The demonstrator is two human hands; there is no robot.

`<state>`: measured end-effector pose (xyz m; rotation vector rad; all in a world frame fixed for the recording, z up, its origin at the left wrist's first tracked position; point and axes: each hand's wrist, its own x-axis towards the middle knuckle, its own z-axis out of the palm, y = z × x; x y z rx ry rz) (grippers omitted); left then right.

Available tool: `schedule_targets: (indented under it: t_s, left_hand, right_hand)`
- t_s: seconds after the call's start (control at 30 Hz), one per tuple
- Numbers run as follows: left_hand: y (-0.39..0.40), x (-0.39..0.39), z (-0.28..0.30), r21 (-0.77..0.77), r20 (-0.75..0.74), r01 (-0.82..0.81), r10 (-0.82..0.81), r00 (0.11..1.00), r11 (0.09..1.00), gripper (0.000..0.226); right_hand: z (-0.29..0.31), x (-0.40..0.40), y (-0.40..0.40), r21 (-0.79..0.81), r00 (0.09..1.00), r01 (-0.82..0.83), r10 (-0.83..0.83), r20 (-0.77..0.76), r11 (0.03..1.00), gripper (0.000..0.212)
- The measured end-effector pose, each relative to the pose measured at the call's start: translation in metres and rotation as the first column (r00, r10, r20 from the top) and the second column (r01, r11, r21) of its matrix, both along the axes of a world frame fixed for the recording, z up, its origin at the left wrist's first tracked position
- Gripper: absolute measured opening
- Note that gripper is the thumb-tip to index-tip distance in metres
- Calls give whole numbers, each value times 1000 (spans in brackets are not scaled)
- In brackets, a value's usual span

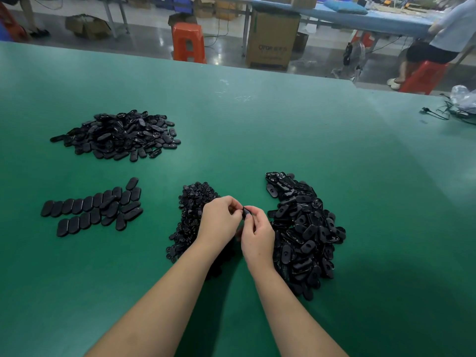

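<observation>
My left hand [220,219] and my right hand [257,234] meet above the green table [257,130], both pinching one small black plastic piece [246,212] between their fingertips. Under my left hand lies a heap of small black parts [189,215]. Right of my right hand sits a larger heap of black oval shells [304,233]. Most of the pinched piece is hidden by my fingers.
Another heap of black oval parts [118,135] lies far left. Rows of closed black oval pieces [92,207] line up at the left. Cables and a plastic bag [461,104] sit at the right edge. Beyond the table are orange stools [189,42], a cardboard box [273,39] and a seated person [438,39].
</observation>
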<state>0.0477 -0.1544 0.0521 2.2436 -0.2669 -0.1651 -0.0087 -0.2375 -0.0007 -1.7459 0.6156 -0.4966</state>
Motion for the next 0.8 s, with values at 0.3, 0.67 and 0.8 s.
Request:
schedule_targets:
  t_s: [0.3,0.67,0.8]
  left_hand:
    - [3,3,0,-36,-71,-8,6,997,999,18]
    - [-1,4,-4,-32,23,-3,4,1000,999,14]
    - [3,8,-5,-62,-36,-8,5,999,998,16]
  right_hand:
    - [1,0,0,-49,1000,3,-3,-12,999,20]
    - [2,0,-1,8,1000,-2,2,-12,1000,22]
    - [4,-1,0,17,1000,-8,9,-25,1000,28]
